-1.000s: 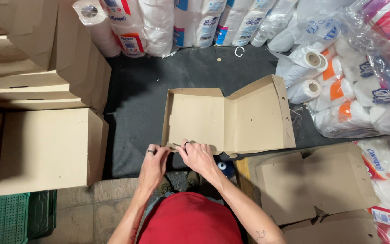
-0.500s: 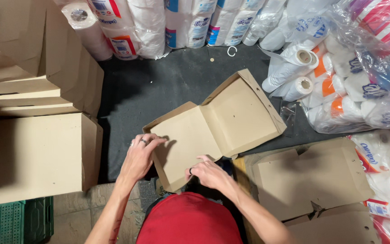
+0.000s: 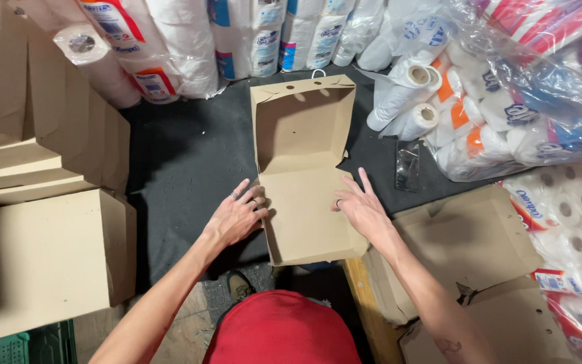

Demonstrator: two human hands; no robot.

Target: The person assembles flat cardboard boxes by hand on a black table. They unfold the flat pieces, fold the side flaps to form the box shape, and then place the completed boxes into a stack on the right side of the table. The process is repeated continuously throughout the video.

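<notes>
At the centre of the frame, the box (image 3: 308, 195) lay open on the dark mat (image 3: 183, 168), its lid standing up toward the top of the picture and its tray nearest me. My left hand (image 3: 236, 217) rested against the tray's left wall, fingers (image 3: 242, 190) spread and flat, gripping nothing. My right hand (image 3: 364, 210) pressed the right wall the same way, fingers loosely fanned, closed on nothing.

I judged the box to be thin brown card: light, and stiff only along its folds. The broad panels looked likely to bow under a push, and the creased walls would probably spring back unless pinched. The surface looked matt and dry, so I did not expect it to slip. The best hold seemed to be at the side walls near the corners, where the card was doubled, not on the lid, which would likely flop on its hinge.

Stacks of folded boxes (image 3: 42, 202) filled the left of the frame, wrapped paper rolls (image 3: 493, 114) crowded the top and right, and flat card blanks (image 3: 466, 243) lay at lower right.
</notes>
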